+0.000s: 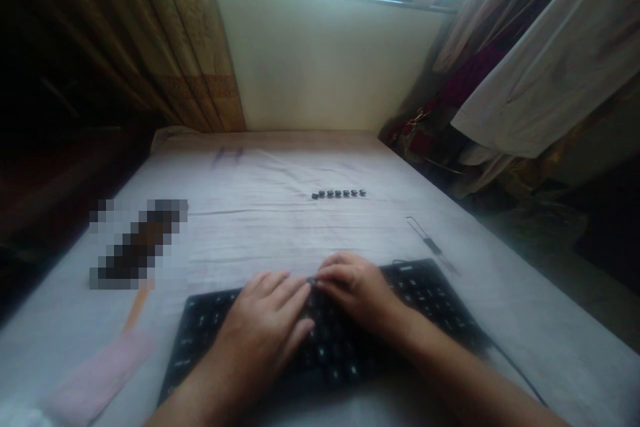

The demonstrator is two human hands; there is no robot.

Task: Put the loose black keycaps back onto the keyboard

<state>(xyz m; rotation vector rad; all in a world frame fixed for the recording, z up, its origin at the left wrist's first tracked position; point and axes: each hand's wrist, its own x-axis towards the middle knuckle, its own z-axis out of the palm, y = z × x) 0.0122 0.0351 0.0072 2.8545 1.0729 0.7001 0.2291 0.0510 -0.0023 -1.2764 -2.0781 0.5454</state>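
A black keyboard point(330, 353) lies in front of me on the white sheet. My left hand point(273, 317) rests over its left half, fingers stretched out and lying flat, with the index fingertip at a small dark keycap point(311, 281). From the other side my right hand point(357, 290) pinches that keycap between thumb and fingers, at the keyboard's far edge. Both hands hide part of the keys. Beyond them, several loose black keycaps point(339, 194) stand in a row on the sheet. To the right lies a wire keycap puller point(431, 244) with a dark handle.
A blurred-out dark object point(140, 240) lies at the left, near a brush-like thing with an orange handle point(135, 307) and a pink cloth or pouch point(103, 377). The keyboard's cable point(520, 370) runs off to the right. Curtains point(195, 47) and hanging clothes point(545, 73) flank the sheet.
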